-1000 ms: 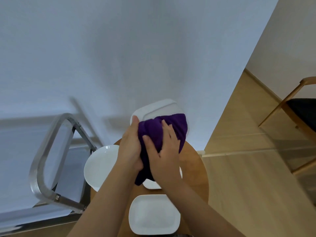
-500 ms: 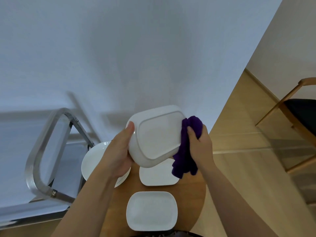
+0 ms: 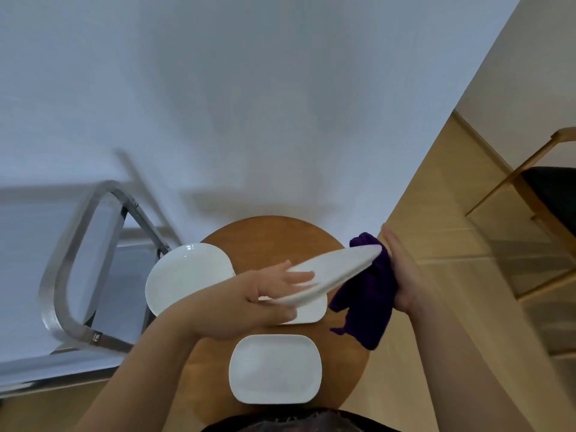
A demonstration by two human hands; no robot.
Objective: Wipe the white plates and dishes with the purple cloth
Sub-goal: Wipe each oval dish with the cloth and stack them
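Left hand (image 3: 274, 288) grips the held white dish (image 3: 330, 272) at its near edge, fingers on top, thumb apparently under, hard to see. Dish is tilted, seen almost edge-on, above the round wooden table (image 3: 271, 235). Right hand (image 3: 405, 272) is flat, fingers straight, palm pressing the purple cloth (image 3: 367, 294) against the dish's far end; cloth hangs down past the table edge. Three more white pieces lie on the table: round plate (image 3: 187, 275) at left, rectangular dish (image 3: 276, 369) nearest the person, and a second rectangular plate (image 3: 308, 313) mostly hidden under the held dish. No brands, labels or writing readable anywhere. Table top is plain orange-brown wood. White wall (image 3: 249, 88) behind it, light wood floor (image 3: 467, 291) at right. Metal-framed chair (image 3: 78, 260) stands left of the table, wooden chair (image 3: 545, 188) with dark seat far right. Dark clothing (image 3: 296, 422) at bottom edge.
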